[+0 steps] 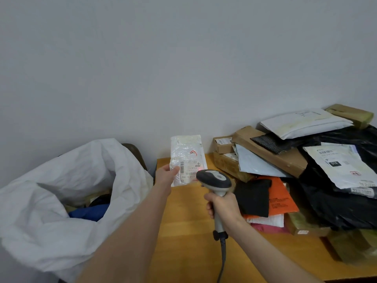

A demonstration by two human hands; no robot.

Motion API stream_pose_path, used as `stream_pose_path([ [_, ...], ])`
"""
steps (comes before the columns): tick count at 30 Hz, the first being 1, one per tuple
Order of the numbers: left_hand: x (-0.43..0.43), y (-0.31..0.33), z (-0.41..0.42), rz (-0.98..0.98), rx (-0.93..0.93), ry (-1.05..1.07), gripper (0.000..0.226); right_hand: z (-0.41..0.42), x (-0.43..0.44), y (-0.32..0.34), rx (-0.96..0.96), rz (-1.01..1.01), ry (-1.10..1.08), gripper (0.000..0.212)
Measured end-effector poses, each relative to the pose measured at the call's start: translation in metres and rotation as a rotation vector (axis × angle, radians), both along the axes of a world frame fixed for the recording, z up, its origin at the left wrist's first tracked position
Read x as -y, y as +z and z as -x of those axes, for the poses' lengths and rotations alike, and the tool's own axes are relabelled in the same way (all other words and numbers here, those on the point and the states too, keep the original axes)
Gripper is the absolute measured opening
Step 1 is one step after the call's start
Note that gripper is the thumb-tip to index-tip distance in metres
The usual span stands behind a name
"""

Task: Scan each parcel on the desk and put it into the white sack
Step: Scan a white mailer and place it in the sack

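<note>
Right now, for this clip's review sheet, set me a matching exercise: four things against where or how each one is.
Things
1. scanner
2. small clear parcel
3. orange mailer
4. white sack

Places or states
a. open-mouthed, left of the desk
b. held up in the left hand
c. lying flat, in neither of the hands
d. gripped in the right hand

Pairs: 1-d, 2-b, 3-c, 4-a

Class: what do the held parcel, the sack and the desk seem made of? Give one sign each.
Parcel: probably clear glossy plastic film; it crinkles and glints.
Sack: likely matt white woven plastic; stiff creases.
Desk: wood or wood-look laminate; smooth orange-brown surface.
</note>
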State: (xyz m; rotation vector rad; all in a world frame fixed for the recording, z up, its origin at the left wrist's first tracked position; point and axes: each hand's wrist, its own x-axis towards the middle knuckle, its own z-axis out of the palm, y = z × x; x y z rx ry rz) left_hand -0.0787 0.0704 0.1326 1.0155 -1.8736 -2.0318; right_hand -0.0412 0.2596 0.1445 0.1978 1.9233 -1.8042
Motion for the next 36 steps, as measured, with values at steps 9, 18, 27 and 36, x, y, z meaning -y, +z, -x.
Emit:
stream_pose_path([
  [9,0.086,0.042,-0.056,0.13,-0.077,0.237,0.016,0.027,0.09,0.024,-0.119,0.029,0.144,0.003],
  [18,0.254,0.024,-0.111,0.483,0.081,0.562,0.012,0.048,0.222,0.008,-0.107,-0.055,0.118,0.01],
  [27,0.331,-0.097,-0.092,0.332,0.454,0.296,0.026,0.081,0.292,-0.052,-0.003,-0.233,0.014,0.009],
  [36,0.342,-0.11,-0.033,0.428,0.544,0.133,0.026,0.1,0.286,-0.068,0.04,-0.277,-0.093,0.017],
])
